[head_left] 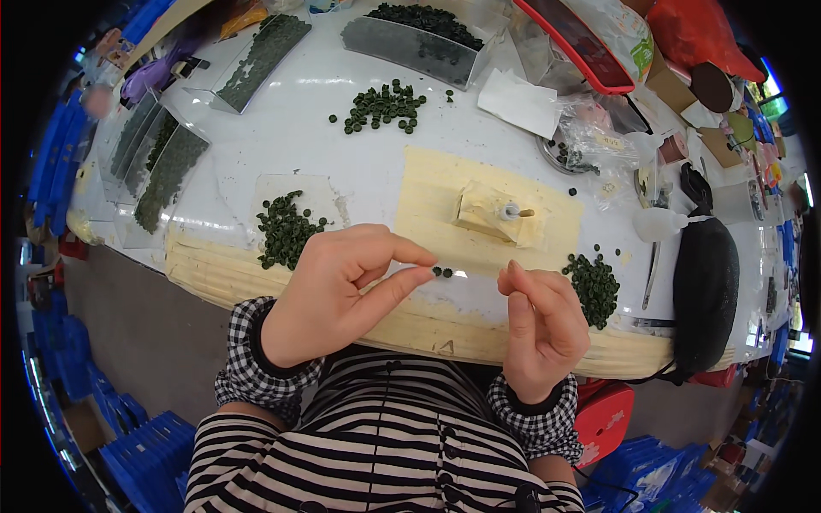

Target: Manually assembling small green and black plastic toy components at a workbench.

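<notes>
Left hand [329, 286] pinches small dark-green round beads [442, 272] at its fingertips, at nine o'clock of the right hand [543, 321], loosely curled, apparently empty, ready to receive them.

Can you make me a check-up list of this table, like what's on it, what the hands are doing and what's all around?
Surface: white table with pale tape patches and a taped front edge.
Job's things: two small dark green beads at the left hand's fingertips; bead piles at left, right and farther back; small peg stand on the tape.
Clutter: clear trays of beads, plastic bags, red-rimmed tray, black pouch.
Hands: left hand pinching thumb and finger together by the beads; right hand curled, whether it holds anything cannot be told.
Cables: thin black cord under the table edge at right.
Surroundings: blue crates on the floor.
</notes>
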The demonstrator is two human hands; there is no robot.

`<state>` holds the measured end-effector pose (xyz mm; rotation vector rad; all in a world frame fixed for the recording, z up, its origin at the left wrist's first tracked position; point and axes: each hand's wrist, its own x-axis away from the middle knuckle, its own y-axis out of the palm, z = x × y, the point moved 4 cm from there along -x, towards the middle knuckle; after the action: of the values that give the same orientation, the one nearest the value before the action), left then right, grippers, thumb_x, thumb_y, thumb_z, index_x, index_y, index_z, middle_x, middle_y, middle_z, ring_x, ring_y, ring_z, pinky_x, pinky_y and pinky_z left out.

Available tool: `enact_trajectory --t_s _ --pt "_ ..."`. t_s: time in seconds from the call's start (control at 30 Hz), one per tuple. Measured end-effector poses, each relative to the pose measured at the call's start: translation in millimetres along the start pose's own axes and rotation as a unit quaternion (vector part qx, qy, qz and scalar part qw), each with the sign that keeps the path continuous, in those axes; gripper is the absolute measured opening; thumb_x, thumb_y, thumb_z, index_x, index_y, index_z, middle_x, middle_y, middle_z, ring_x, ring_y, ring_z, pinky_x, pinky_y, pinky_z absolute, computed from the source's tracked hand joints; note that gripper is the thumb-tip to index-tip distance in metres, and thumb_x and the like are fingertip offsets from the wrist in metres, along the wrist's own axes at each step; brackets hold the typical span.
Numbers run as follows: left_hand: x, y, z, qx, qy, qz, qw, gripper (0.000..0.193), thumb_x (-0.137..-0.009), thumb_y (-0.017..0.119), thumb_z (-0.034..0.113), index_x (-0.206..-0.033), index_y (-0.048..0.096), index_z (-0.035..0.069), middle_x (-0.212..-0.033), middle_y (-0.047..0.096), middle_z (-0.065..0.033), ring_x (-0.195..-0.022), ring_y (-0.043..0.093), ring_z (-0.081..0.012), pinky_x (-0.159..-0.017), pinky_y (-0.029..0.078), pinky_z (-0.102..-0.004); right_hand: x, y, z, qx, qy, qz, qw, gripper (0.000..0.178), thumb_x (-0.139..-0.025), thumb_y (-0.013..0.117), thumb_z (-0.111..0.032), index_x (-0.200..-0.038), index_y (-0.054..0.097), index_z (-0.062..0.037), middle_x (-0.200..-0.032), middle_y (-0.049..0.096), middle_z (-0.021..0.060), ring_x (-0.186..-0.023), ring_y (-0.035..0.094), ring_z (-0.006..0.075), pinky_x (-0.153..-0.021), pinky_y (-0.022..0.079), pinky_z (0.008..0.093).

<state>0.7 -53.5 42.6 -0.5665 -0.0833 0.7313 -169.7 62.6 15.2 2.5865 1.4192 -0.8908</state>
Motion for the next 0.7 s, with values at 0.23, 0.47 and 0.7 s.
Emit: enact_trajectory --t_s 0.23,0.47,0.7 --pt "48 -14 -14 0.103 -0.006 -0.357 0.928 0.014 -0.095 0.057 0.014 -0.096 0.065 0.002 -0.075 0.064 -0.0094 -0.063 0.06 -0.0241 -0.057 0.046 -0.034 3 2 2 -0.014 0.002 -0.008 1.0 0.028 -0.08 0.065 0.012 -0.106 0.069 0.0041 -0.087 0.067 0.0138 -0.075 0.064 0.0189 -0.067 0.051 0.0256" --pt "82 -49 -15 0.087 -0.143 -0.26 0.951 0.02 -0.101 0.039 0.01 -0.106 0.057 0.002 -0.075 0.058 -0.0092 -0.058 0.053 -0.0237 -0.058 0.042 -0.0315 1 9 -5 -0.002 -0.025 -0.074 0.997 0.03 -0.078 0.067 0.012 -0.106 0.07 0.003 -0.083 0.066 0.0113 -0.07 0.062 0.0178 -0.064 0.049 0.0248" --pt "16 -37 -13 -0.148 -0.031 -0.097 0.984 0.012 -0.092 0.041 -0.001 -0.099 0.051 0.0 -0.082 0.054 -0.0131 -0.072 0.053 -0.0306 -0.068 0.043 -0.0351 -1 11 -5 0.028 -0.038 -0.081 0.996 0.03 -0.076 0.069 0.011 -0.104 0.071 0.0015 -0.079 0.065 0.01 -0.067 0.061 0.0178 -0.061 0.048 0.025"
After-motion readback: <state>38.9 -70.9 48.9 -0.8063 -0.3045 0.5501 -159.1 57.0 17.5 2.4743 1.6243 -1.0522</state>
